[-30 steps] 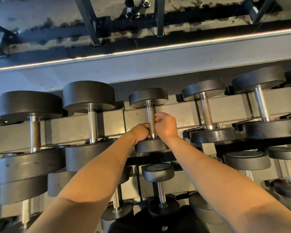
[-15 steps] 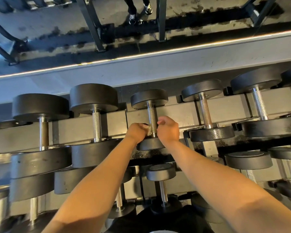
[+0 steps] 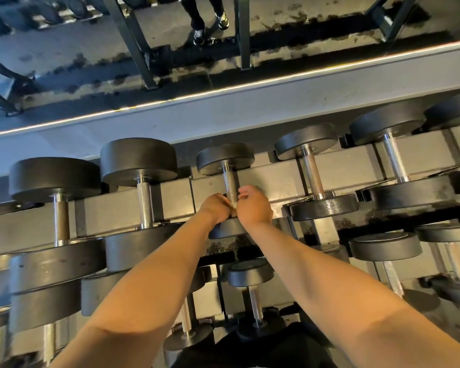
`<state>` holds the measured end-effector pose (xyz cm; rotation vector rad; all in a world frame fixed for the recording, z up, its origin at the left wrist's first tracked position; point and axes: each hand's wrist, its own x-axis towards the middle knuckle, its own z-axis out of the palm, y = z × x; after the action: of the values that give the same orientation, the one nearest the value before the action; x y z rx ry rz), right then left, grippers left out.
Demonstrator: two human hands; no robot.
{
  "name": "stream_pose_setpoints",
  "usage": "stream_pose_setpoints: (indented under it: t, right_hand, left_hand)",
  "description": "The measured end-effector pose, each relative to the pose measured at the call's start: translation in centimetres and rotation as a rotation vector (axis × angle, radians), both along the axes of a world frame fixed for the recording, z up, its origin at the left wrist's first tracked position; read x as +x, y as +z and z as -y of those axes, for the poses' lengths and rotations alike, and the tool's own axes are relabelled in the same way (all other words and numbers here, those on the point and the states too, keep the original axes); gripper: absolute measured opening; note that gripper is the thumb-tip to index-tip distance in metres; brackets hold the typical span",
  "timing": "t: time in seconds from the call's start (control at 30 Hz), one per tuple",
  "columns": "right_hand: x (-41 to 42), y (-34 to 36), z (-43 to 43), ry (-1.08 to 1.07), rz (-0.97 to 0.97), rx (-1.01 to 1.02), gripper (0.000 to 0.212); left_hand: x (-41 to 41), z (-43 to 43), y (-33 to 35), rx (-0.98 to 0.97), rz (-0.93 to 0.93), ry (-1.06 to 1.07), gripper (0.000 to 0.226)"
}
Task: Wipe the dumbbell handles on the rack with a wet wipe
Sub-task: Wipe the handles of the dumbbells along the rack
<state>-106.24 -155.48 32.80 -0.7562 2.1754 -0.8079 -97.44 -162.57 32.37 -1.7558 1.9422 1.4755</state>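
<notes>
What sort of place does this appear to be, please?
Most likely a gym: a tiered rack of black dumbbells, and metal equipment frames on the floor beyond it.

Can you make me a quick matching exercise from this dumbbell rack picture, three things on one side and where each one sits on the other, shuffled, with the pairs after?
Things:
1. left hand
2. right hand
3. smallest top-row dumbbell
4. largest dumbbell

Places:
A. far left of the top row
B. right side of the knurled handle
C. between the two hands
D. left side of the knurled handle, low down

Pairs: 1-D, 2-B, 3-C, 4-A
</notes>
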Motion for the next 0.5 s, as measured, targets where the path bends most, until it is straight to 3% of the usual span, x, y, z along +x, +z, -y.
stream_pose_setpoints:
  t: [0.1,0.17,0.33,0.4,0.5]
  right_hand:
    - [-0.2,-0.3,-0.1,-0.04,0.034,-0.002,0.031]
    - [-0.4,-0.3,0.0,-0.068,0.056,-0.009,0.031]
    - [-0.4,-0.3,0.2,-0.077,0.052,-0.014,0.032]
    - [-0.4,-0.5,0.3,-0.086,0.066,-0.014,0.034]
    - [-0.4,-0.9,0.5,-0.092,0.074,-0.016,0.036]
  left_hand:
    - [0.2,-0.2,1.1,-0.062,0.055,-0.064,0.006]
    - [0.7,-0.2,1.2,-0.154,0.097,-0.053,0.008]
    - [0.4,1.2,0.7,-0.262,-0.165,0.342,0.01]
    - [-1.5,2.0,0.6,-0.205,-0.287,0.448,0.015]
    - [-4.3,2.7,0.1,-0.228,-0.254,0.555,0.015]
